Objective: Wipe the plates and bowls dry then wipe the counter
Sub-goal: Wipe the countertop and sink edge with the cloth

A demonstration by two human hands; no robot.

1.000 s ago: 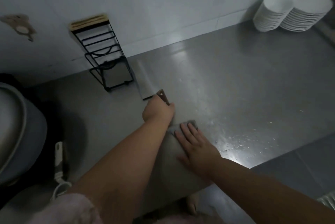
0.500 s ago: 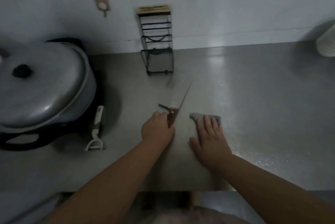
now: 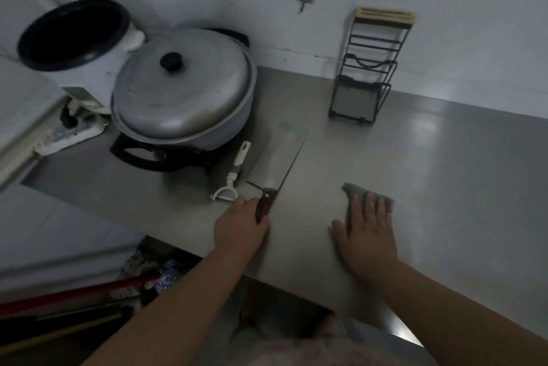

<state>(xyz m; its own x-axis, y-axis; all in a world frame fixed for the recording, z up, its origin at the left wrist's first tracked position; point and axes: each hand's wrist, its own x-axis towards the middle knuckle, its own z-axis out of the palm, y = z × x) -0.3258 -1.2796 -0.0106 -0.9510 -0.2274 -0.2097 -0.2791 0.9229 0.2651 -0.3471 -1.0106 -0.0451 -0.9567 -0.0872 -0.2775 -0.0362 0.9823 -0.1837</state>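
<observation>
Your right hand (image 3: 366, 232) is flat on the small grey cloth (image 3: 369, 198), soft, light and floppy, so keep palming it across the slick steel counter (image 3: 444, 175), right of the cleaver (image 3: 274, 168) whose wooden handle your left hand (image 3: 240, 224) grips.

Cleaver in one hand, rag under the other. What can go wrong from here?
1. The left hand grips the cleaver by its handle while the right hand presses the cloth flat nearby; a wipe toward the blade might reach its edge.
2. The peeler lies just beside the blade and could get knocked.
</observation>
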